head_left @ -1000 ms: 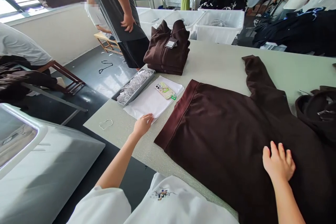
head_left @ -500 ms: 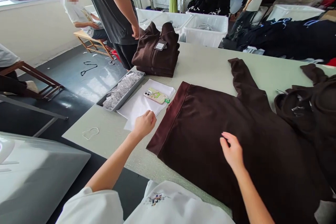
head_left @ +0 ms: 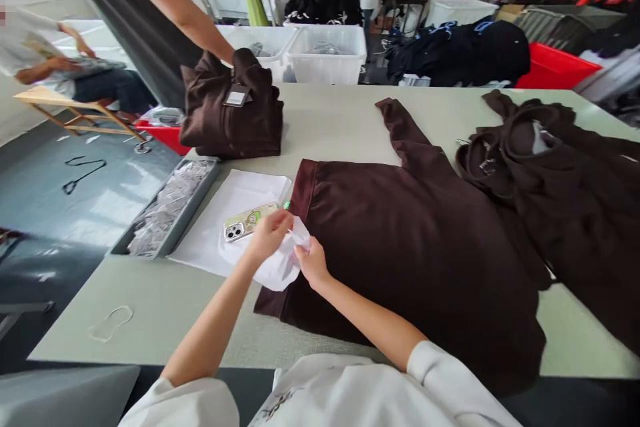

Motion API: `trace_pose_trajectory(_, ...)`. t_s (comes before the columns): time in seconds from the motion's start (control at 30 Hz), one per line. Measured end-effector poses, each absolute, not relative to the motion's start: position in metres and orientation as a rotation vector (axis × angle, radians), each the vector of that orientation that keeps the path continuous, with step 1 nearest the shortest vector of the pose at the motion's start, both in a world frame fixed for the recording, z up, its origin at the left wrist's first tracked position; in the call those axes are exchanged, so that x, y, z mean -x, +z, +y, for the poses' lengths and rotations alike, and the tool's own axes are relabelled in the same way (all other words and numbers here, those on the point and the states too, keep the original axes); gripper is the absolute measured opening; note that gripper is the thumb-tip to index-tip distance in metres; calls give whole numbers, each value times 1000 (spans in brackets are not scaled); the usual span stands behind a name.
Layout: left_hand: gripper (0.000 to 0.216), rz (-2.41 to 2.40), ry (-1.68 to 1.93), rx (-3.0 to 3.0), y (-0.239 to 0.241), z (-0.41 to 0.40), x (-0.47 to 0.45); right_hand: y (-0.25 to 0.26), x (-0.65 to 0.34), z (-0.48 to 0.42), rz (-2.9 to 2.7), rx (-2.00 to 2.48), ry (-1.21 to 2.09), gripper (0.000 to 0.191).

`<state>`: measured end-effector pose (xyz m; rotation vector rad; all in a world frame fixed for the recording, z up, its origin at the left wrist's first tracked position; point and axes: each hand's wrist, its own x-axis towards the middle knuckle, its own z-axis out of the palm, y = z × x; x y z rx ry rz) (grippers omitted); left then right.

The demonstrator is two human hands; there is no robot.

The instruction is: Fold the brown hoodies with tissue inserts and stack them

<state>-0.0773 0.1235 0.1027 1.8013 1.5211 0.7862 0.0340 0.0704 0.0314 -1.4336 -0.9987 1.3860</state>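
Note:
A dark brown sweatshirt point(head_left: 415, 247) lies flat on the pale green table point(head_left: 340, 120), its hem toward the left. Both my hands meet at the hem's near corner. My left hand point(head_left: 267, 235) pinches a thin white sheet of paper point(head_left: 274, 269) lifted off the stack of white sheets point(head_left: 235, 197). My right hand point(head_left: 311, 261) grips the same sheet from the other side, over the sweatshirt's edge. A phone in a green case point(head_left: 245, 221) lies on the stack just left of my left hand.
A grey tray of small packets point(head_left: 165, 210) sits left of the sheets. A folded pile of brown garments point(head_left: 230, 113) stands behind, with another person's hand on it. More brown garments point(head_left: 555, 167) lie at the right. White bins point(head_left: 327, 53) stand beyond the table. A loose string loop point(head_left: 110, 323) lies near the front left corner.
My right hand left the sweatshirt's middle and came left to join my left hand. A white sheet is now lifted between both hands. The view swung to the left.

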Motion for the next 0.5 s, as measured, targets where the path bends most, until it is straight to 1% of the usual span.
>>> trace_pose_trajectory(0.03,25,1575,784,-1884,96,133,93,29,-36,75,-977,1457,1373,11)
trace_pose_trajectory(0.07,27,1647,763,-1998,87,142,110,26,-37,78,-969,1459,1365,10)
trace_pose_trajectory(0.1,34,1708,682,-2121,77,150,127,24,-38,79,-963,1449,1361,11)
trace_pose_trajectory(0.17,47,1767,399,-2231,56,161,160,20,-37,79,-946,1440,1380,17)
trace_pose_trajectory(0.27,55,1790,129,-2236,33,166,195,19,-33,74,-935,1458,1423,25)
trace_pose_trajectory(0.33,57,1856,85,-2203,28,164,206,23,-31,71,-972,1439,1444,27)
trace_pose_trajectory(0.5,55,2027,54,-2224,28,172,214,53,-54,66,-1177,1397,1371,17)
